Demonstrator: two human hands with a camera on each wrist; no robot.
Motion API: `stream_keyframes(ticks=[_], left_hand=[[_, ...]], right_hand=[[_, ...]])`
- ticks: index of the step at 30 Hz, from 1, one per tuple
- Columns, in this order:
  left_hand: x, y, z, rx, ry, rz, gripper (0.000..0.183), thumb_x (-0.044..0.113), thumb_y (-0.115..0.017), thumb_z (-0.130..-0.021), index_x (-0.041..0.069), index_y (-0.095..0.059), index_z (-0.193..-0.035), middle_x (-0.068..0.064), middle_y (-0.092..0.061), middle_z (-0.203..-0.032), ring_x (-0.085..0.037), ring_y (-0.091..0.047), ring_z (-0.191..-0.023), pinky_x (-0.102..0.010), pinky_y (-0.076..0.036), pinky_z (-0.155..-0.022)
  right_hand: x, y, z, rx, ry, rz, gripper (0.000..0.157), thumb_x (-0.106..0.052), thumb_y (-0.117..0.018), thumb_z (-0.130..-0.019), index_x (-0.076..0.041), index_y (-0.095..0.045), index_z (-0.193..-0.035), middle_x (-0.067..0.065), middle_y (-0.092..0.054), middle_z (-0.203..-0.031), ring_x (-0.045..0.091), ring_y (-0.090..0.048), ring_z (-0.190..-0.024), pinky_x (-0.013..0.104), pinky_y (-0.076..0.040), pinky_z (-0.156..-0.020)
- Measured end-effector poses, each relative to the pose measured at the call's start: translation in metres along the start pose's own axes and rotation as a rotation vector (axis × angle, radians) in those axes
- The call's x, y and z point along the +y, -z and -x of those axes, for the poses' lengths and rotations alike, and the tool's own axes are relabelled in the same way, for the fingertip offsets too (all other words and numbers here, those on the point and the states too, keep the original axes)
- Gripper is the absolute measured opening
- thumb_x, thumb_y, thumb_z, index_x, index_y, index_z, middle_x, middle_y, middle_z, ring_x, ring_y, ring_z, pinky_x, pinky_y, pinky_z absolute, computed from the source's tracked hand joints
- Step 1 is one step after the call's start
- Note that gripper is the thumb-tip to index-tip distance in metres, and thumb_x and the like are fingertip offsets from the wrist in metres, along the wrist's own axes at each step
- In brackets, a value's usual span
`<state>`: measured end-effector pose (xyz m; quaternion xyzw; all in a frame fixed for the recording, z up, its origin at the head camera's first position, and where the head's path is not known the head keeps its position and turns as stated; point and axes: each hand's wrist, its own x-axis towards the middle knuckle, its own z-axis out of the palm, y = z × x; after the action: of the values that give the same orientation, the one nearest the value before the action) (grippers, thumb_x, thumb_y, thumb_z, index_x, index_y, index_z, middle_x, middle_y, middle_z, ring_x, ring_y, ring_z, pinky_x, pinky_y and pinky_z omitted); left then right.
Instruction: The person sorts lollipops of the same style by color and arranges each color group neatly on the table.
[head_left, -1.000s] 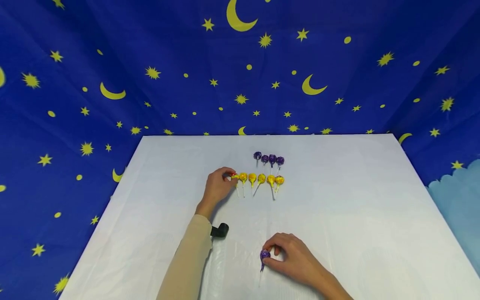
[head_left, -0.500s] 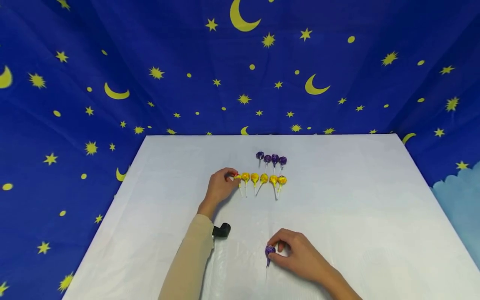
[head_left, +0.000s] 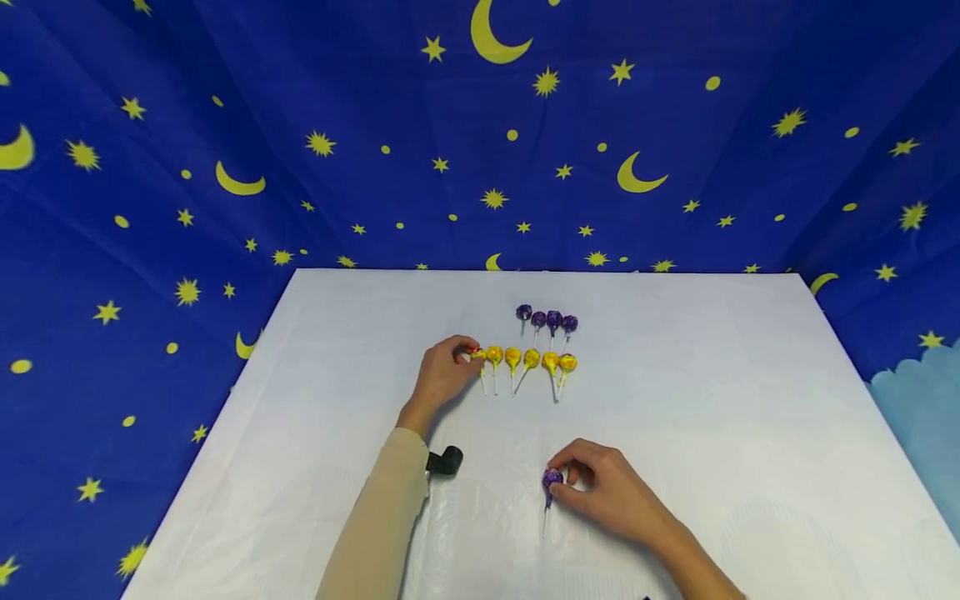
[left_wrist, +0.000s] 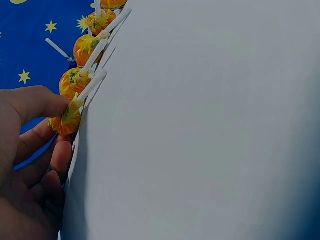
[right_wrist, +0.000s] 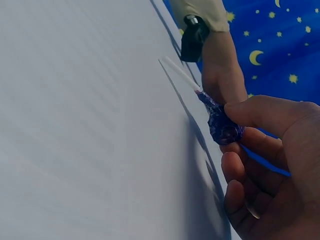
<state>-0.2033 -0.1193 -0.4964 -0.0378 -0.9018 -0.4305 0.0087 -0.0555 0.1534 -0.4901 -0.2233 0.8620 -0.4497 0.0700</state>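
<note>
My left hand [head_left: 442, 371] pinches the yellow lollipop [left_wrist: 67, 120] at the left end of a row, thumb and forefinger on its wrapped head. Several more yellow lollipops [head_left: 532, 358] lie to its right, sticks toward me. Behind that row are several purple lollipops [head_left: 554, 319], also with their sticks this way. Nearer the front, my right hand [head_left: 611, 492] pinches a separate purple lollipop [right_wrist: 222, 122] by its head between thumb and fingers. Its white stick points toward me in the head view.
A white-covered table [head_left: 360, 325] carries everything. Blue cloth [head_left: 420, 108] with yellow moons and stars hangs behind it and at the sides. A black wrist-camera mount [head_left: 446, 461] juts from the left sleeve [head_left: 378, 517] over the table.
My right hand has moved forward and slightly right, carrying the purple lollipop. My left hand still pinches the yellow lollipop at the row's end. The head view has shifted slightly.
</note>
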Motion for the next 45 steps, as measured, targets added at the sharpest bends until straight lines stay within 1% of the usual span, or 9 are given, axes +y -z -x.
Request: stream_keyframes(ticks=[5, 10, 19, 23, 28, 36, 40, 45], left_hand=[[0.000, 0.000, 0.000, -0.007, 0.024, -0.003, 0.023, 0.022, -0.073, -0.085, 0.013, -0.068, -0.105, 0.002, -0.062, -0.087, -0.015, -0.052, -0.071, -0.031, -0.042, -0.066], [0.000, -0.001, -0.001, -0.010, 0.016, -0.003, 0.023, 0.022, -0.073, -0.084, 0.013, -0.068, -0.105, 0.001, -0.061, -0.085, -0.015, -0.052, -0.072, -0.031, -0.042, -0.067], [0.002, -0.004, -0.003, -0.006, 0.010, 0.007, 0.023, 0.023, -0.074, -0.085, 0.015, -0.068, -0.105, 0.002, -0.062, -0.085, -0.015, -0.052, -0.070, -0.031, -0.042, -0.066], [0.003, -0.006, -0.003, 0.006, 0.015, 0.009, 0.022, 0.023, -0.074, -0.085, 0.015, -0.068, -0.105, 0.002, -0.061, -0.082, -0.014, -0.052, -0.069, -0.031, -0.042, -0.065], [0.003, -0.007, -0.001, -0.002, 0.005, 0.017, 0.022, 0.023, -0.074, -0.085, 0.015, -0.068, -0.105, 0.002, -0.060, -0.079, -0.015, -0.052, -0.068, -0.032, -0.042, -0.064], [-0.004, -0.001, 0.000, 0.006, 0.008, -0.007, 0.022, 0.023, -0.075, -0.083, 0.016, -0.069, -0.103, 0.003, -0.060, -0.079, -0.014, -0.051, -0.069, -0.032, -0.041, -0.065], [-0.003, 0.000, 0.000, -0.006, 0.012, 0.001, 0.023, 0.024, -0.075, -0.084, 0.016, -0.069, -0.104, 0.002, -0.059, -0.078, -0.016, -0.051, -0.069, -0.032, -0.041, -0.065], [-0.003, -0.002, 0.001, -0.002, 0.022, 0.012, 0.022, 0.023, -0.075, -0.084, 0.016, -0.069, -0.104, 0.001, -0.058, -0.076, -0.016, -0.051, -0.068, -0.032, -0.040, -0.064]], right_hand=[[0.003, 0.005, -0.003, 0.024, 0.000, -0.004, 0.020, -0.026, -0.078, -0.081, -0.029, -0.068, -0.099, -0.014, -0.059, -0.080, 0.008, -0.054, -0.068, 0.024, -0.044, -0.062], [0.008, 0.009, -0.007, 0.050, -0.007, -0.021, 0.021, -0.024, -0.078, -0.081, -0.027, -0.068, -0.100, -0.013, -0.060, -0.078, 0.007, -0.053, -0.066, 0.025, -0.044, -0.059], [0.015, 0.017, -0.017, 0.083, -0.021, -0.009, 0.022, -0.021, -0.078, -0.081, -0.026, -0.068, -0.100, -0.012, -0.060, -0.077, 0.008, -0.053, -0.063, 0.025, -0.044, -0.056], [0.018, 0.023, -0.021, 0.094, -0.009, 0.002, 0.022, -0.021, -0.079, -0.081, -0.025, -0.069, -0.100, -0.011, -0.059, -0.077, 0.008, -0.053, -0.063, 0.025, -0.044, -0.056], [0.024, 0.030, -0.025, 0.116, -0.028, 0.011, 0.022, -0.021, -0.079, -0.080, -0.024, -0.069, -0.099, -0.010, -0.059, -0.076, 0.009, -0.053, -0.062, 0.025, -0.044, -0.056], [0.032, 0.033, -0.036, 0.140, -0.063, 0.011, 0.021, -0.025, -0.079, -0.081, -0.023, -0.069, -0.100, -0.008, -0.059, -0.076, 0.012, -0.052, -0.063, 0.027, -0.043, -0.056], [0.038, 0.041, -0.043, 0.157, -0.065, 0.019, 0.021, -0.023, -0.079, -0.080, -0.021, -0.069, -0.099, -0.006, -0.059, -0.075, 0.014, -0.052, -0.062, 0.027, -0.043, -0.055], [0.046, 0.057, -0.056, 0.166, -0.085, 0.037, 0.022, -0.021, -0.079, -0.081, -0.018, -0.069, -0.099, -0.004, -0.059, -0.075, 0.015, -0.052, -0.063, 0.028, -0.043, -0.055]])
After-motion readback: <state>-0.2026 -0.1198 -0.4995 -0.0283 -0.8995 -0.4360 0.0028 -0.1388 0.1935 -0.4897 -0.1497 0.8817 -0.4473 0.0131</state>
